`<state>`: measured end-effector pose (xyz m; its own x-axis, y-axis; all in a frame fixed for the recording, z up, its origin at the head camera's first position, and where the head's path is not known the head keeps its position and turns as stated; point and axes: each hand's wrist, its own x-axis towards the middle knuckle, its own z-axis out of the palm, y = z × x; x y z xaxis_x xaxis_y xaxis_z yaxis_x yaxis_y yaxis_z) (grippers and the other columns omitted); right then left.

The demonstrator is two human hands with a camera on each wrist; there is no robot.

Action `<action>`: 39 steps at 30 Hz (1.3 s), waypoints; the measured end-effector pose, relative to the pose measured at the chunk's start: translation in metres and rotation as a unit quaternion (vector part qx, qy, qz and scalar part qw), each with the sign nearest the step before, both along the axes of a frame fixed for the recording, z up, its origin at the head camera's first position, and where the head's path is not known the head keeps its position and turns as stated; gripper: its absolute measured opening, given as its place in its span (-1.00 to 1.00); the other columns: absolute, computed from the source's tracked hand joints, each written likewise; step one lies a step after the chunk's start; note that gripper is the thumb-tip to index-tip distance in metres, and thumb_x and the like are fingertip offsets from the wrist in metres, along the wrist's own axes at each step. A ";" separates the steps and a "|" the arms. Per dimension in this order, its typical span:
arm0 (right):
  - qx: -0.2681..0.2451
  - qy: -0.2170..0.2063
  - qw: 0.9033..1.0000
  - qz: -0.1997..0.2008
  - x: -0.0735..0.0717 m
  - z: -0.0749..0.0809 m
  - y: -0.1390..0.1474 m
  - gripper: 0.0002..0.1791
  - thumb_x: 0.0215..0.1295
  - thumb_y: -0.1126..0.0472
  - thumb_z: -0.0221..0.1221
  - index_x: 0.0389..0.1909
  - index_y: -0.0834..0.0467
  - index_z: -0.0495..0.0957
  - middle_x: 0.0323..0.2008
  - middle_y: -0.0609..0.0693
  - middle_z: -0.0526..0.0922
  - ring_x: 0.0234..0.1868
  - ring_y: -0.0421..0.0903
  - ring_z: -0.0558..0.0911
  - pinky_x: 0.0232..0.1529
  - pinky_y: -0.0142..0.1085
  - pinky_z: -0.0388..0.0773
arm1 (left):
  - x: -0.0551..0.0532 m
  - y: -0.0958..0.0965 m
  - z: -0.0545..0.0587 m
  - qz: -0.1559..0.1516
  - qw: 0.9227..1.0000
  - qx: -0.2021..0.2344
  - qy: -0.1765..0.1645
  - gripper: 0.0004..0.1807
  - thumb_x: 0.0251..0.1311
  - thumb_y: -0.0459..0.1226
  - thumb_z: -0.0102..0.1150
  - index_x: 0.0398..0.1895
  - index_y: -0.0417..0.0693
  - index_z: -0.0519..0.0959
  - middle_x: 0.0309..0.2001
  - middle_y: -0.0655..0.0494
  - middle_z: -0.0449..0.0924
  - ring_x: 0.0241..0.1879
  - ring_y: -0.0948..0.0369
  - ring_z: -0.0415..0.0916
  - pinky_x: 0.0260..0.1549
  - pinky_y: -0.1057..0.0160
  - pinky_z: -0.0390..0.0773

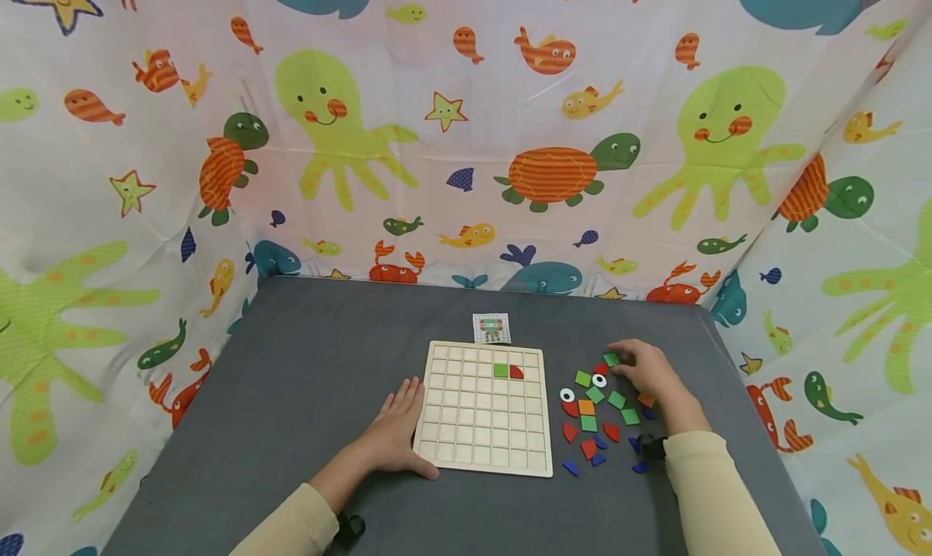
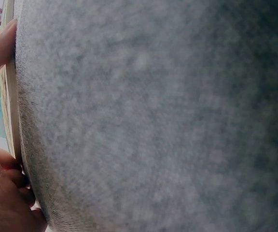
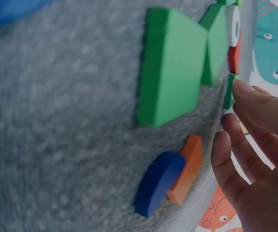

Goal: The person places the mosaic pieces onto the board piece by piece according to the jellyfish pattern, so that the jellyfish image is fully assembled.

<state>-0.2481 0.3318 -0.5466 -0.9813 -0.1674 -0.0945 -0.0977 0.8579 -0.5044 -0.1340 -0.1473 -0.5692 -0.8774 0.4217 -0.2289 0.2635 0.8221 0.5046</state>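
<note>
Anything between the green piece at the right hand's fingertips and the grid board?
Yes: a red piece and a green tile lie flat between the green piece at the right hand and the grid board; lifting should clear them.

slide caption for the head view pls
Left hand at the edge of a gridded board, right hand at a green tile among loose colored pieces.

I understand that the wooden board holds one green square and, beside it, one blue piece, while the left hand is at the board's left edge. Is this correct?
Not entirely: the piece beside the green square is red, not blue, as the head view shows. The wooden board and the left hand are as you describe.
</note>
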 end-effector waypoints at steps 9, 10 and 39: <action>0.023 -0.005 1.000 0.008 -0.004 -0.007 0.006 -0.66 0.32 0.29 0.31 0.09 0.28 0.66 0.02 0.29 0.61 -0.08 0.16 0.58 -0.02 0.11 0.53 | 0.000 -0.001 -0.002 -0.002 1.000 -0.002 0.002 0.62 -0.33 0.37 0.55 0.62 -0.27 -0.21 0.63 -0.22 -0.34 0.63 -0.07 -0.38 0.52 -0.19 -0.15; 0.024 -0.005 1.000 0.009 -0.004 -0.006 0.006 -0.66 0.32 0.29 0.30 0.08 0.30 0.66 0.01 0.29 0.61 -0.11 0.14 0.58 -0.06 0.08 0.54 | -0.001 -0.001 -0.002 -0.002 1.000 -0.004 0.002 0.62 -0.33 0.37 0.54 0.62 -0.26 -0.22 0.63 -0.22 -0.34 0.63 -0.07 -0.39 0.52 -0.19 -0.15; -0.006 0.079 0.995 0.060 0.011 0.036 -0.075 -0.68 0.34 0.23 0.32 0.07 0.23 0.66 -0.03 0.19 0.62 -0.19 0.01 0.57 -0.18 -0.07 0.61 | -0.001 -0.002 -0.002 0.001 1.000 0.002 0.001 0.61 -0.32 0.34 0.56 0.62 -0.25 -0.21 0.63 -0.20 -0.33 0.63 -0.07 -0.38 0.52 -0.20 -0.15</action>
